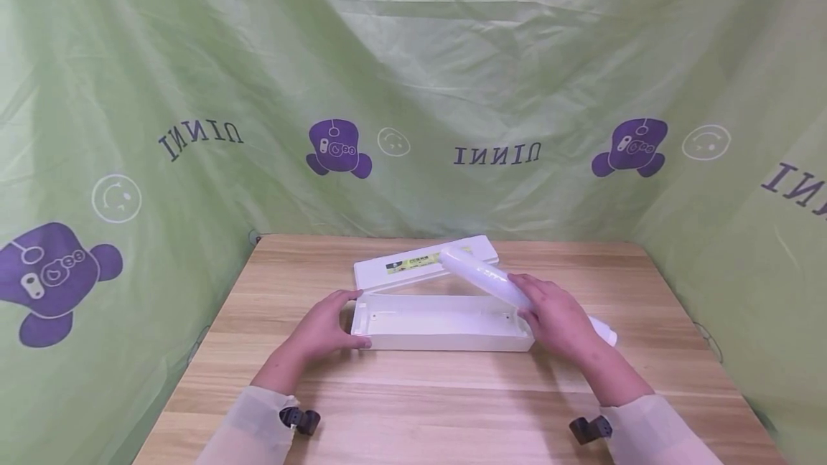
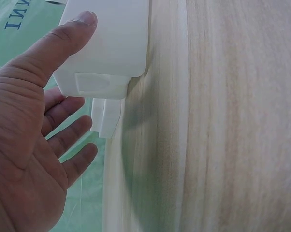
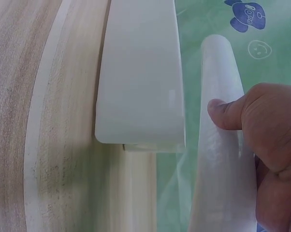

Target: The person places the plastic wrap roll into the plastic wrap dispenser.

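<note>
A long white box [image 1: 446,342], uncovered at the top, sits on the table with its hollow inside showing. At its left end, my left hand [image 1: 328,329] holds it, thumb on the front wall and forefinger at the back corner; the other fingers stand off the end in the left wrist view. My right hand [image 1: 561,318] grips a roll of cling film [image 1: 481,275] around its middle. The roll slants up to the left, its upper end over the white lid [image 1: 371,275] and its lower end beyond my wrist. This lid, with a green and black label, lies behind the box.
The wooden table [image 1: 413,407] extends in front of the box and to both sides. A green printed curtain [image 1: 413,77] hangs behind the table and along its sides. Dark wrist cameras [image 1: 300,420] sit at both sleeves.
</note>
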A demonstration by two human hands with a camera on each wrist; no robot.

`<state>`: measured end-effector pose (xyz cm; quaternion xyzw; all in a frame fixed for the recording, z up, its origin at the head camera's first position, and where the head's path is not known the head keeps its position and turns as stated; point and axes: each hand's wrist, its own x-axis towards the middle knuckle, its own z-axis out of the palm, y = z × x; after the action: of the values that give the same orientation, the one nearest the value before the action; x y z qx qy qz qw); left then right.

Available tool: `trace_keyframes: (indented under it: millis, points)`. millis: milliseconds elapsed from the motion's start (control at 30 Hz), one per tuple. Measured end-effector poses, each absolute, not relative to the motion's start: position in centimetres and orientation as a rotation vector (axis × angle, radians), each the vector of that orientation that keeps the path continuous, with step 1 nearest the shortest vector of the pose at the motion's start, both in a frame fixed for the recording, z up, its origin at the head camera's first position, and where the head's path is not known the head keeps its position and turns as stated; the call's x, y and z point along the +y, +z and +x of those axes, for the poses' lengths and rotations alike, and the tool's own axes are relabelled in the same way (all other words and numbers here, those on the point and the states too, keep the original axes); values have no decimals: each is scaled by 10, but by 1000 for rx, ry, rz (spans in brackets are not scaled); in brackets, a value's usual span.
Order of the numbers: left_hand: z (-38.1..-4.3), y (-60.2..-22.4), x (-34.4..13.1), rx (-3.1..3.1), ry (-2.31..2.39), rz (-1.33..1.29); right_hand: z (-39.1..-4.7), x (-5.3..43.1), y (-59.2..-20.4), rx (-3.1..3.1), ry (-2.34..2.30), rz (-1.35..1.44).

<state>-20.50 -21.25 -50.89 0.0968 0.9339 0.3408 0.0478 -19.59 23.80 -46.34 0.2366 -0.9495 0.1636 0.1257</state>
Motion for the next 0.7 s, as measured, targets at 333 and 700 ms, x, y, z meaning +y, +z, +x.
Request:
trace_keyframes:
  millis: [333,700]
  points:
    - [-205,-508,-213,2859,1022,296,-195,233,-463,-2750,496,720]
    - [-205,-509,-212,2859,1032,303,-194,230,-464,-2707,492,756]
